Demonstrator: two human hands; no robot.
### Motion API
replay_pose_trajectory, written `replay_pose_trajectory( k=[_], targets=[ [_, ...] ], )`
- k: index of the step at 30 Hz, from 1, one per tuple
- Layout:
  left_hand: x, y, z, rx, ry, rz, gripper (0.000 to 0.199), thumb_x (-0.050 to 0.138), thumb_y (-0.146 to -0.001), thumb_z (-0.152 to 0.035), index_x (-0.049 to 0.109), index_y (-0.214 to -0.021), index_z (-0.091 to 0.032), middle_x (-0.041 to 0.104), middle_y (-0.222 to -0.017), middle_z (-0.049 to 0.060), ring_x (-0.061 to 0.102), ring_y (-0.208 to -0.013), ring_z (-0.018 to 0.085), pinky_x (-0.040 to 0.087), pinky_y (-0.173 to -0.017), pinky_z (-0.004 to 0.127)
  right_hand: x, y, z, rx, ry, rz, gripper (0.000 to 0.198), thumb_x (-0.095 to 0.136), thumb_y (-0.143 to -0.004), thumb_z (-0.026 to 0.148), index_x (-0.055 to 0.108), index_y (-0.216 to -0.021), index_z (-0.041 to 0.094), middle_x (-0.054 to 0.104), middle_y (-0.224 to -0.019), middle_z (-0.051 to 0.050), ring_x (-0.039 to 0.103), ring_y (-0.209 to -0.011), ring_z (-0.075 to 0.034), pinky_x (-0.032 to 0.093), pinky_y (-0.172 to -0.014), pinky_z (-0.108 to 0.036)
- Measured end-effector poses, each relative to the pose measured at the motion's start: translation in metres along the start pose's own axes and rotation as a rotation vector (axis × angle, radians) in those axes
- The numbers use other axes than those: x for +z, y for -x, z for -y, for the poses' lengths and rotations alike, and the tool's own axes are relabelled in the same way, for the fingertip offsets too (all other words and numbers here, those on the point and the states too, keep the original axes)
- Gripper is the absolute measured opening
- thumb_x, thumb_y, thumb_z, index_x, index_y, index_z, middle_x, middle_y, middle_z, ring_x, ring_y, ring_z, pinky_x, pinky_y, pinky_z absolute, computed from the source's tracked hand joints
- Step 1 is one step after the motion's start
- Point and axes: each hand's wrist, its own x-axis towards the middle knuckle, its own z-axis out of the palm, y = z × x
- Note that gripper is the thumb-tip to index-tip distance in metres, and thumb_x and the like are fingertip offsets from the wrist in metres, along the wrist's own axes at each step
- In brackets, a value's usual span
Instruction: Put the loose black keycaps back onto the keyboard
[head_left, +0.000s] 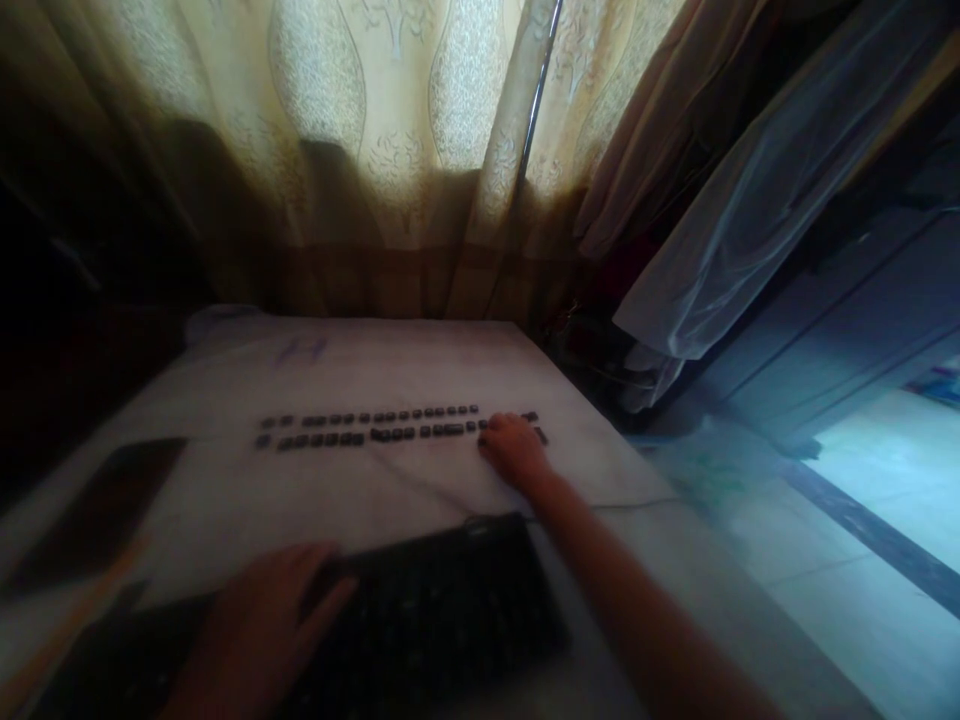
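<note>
A black keyboard (442, 590) lies across the near part of the table, blurred and dark. My left hand (262, 610) rests over its left half, thumb apart from the fingers, with nothing visible in it. Farther off, black keycaps (390, 416) stand in two long rows on the tabletop. At the right end of these rows is my right hand (514, 445), its fingers curled down together on a small dark keycap (482, 440). The hand covers part of the rows. A cable (630, 503) runs from behind the keyboard to the right, passing my right forearm.
The pale table (390, 360) ends at the patterned curtain (397, 150). A dark flat object (105, 500) and a blurred orange stick-like thing (82, 610) lie at left. Clothes (720, 240) hang at right, above the tiled floor (810, 550).
</note>
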Motion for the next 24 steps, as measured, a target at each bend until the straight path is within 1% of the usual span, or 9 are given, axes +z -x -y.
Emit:
replay_pose_trajectory(
  k=[3, 5, 9, 12, 13, 15, 19, 21, 24],
  targets=[
    [0.007, 0.006, -0.018, 0.122, -0.029, -0.070, 0.055, 0.046, -0.087, -0.063, 0.067, -0.116, -0.022, 0.072, -0.114, 0.009, 0.067, -0.102, 0.032, 0.053, -0.089, 0.051, 0.002, 0.000, 0.003, 0.015, 0.005, 0.010, 0.017, 0.057, -0.089, 0.018, 0.073, -0.091, 0.015, 0.066, -0.105, -0.014, 0.057, -0.100, -0.025, 0.041, -0.087, -0.035],
    [0.012, 0.011, -0.033, 0.238, -0.034, -0.115, 0.056, 0.049, -0.087, -0.062, 0.062, -0.125, -0.022, 0.068, -0.124, 0.009, 0.064, -0.109, 0.032, 0.049, -0.095, 0.051, 0.000, 0.001, 0.003, 0.038, -0.004, 0.006, 0.018, 0.055, -0.090, 0.018, 0.072, -0.094, 0.015, 0.066, -0.107, -0.014, 0.057, -0.101, -0.026, 0.041, -0.088, -0.036],
    [0.018, 0.018, -0.050, 0.398, -0.051, -0.128, 0.061, 0.055, -0.086, -0.060, 0.052, -0.135, -0.023, 0.060, -0.135, 0.010, 0.058, -0.119, 0.032, 0.042, -0.102, 0.051, -0.015, 0.022, 0.006, 0.109, -0.087, -0.063, 0.021, 0.052, -0.093, 0.022, 0.067, -0.106, 0.016, 0.066, -0.109, -0.013, 0.058, -0.101, -0.025, 0.044, -0.088, -0.036],
    [0.020, 0.022, -0.050, 0.405, -0.047, -0.099, 0.064, 0.055, -0.086, -0.059, 0.050, -0.137, -0.022, 0.057, -0.138, 0.012, 0.055, -0.122, 0.033, 0.039, -0.104, 0.053, -0.028, 0.056, 0.017, 0.113, -0.452, -0.164, 0.014, 0.057, -0.090, 0.023, 0.067, -0.098, 0.020, 0.070, -0.096, -0.006, 0.063, -0.080, -0.017, 0.048, -0.077, -0.031],
    [0.020, 0.024, -0.050, 0.396, -0.038, -0.094, 0.064, 0.054, -0.086, -0.060, 0.049, -0.138, -0.022, 0.056, -0.139, 0.012, 0.054, -0.123, 0.033, 0.037, -0.105, 0.054, -0.031, 0.069, 0.023, 0.100, -0.566, -0.149, 0.012, 0.059, -0.089, 0.025, 0.067, -0.097, 0.021, 0.071, -0.093, -0.004, 0.063, -0.076, -0.016, 0.049, -0.074, -0.030],
    [0.018, 0.027, -0.051, 0.394, -0.018, -0.092, 0.065, 0.052, -0.087, -0.061, 0.048, -0.139, -0.023, 0.055, -0.141, 0.012, 0.053, -0.125, 0.033, 0.035, -0.107, 0.055, -0.034, 0.094, 0.036, 0.086, -0.715, -0.115, 0.012, 0.059, -0.088, 0.025, 0.068, -0.095, 0.022, 0.071, -0.089, -0.003, 0.065, -0.075, -0.016, 0.051, -0.071, -0.029],
    [0.014, 0.037, -0.061, 0.488, -0.008, -0.124, 0.060, 0.054, -0.088, -0.054, 0.049, -0.139, -0.022, 0.056, -0.139, 0.011, 0.053, -0.125, 0.033, 0.038, -0.105, 0.055, -0.028, 0.128, 0.061, 0.038, -0.801, -0.162, 0.012, 0.058, -0.087, 0.023, 0.068, -0.094, 0.022, 0.073, -0.088, -0.004, 0.067, -0.081, -0.018, 0.052, -0.076, -0.031],
    [0.015, 0.042, -0.068, 0.537, -0.013, -0.136, 0.055, 0.058, -0.088, -0.047, 0.052, -0.136, -0.021, 0.059, -0.136, 0.011, 0.055, -0.123, 0.032, 0.040, -0.105, 0.053, -0.022, 0.135, 0.070, -0.014, -0.787, -0.184, 0.014, 0.055, -0.089, 0.020, 0.069, -0.091, 0.021, 0.073, -0.086, -0.004, 0.067, -0.080, -0.018, 0.052, -0.076, -0.031],
    [0.019, 0.045, -0.075, 0.567, -0.028, -0.132, 0.049, 0.060, -0.087, -0.041, 0.056, -0.132, -0.020, 0.062, -0.131, 0.011, 0.058, -0.118, 0.031, 0.045, -0.102, 0.051, -0.013, 0.138, 0.077, -0.072, -0.723, -0.146, 0.016, 0.053, -0.089, 0.019, 0.069, -0.088, 0.021, 0.072, -0.084, -0.005, 0.067, -0.079, -0.019, 0.052, -0.074, -0.031]
  ],
)
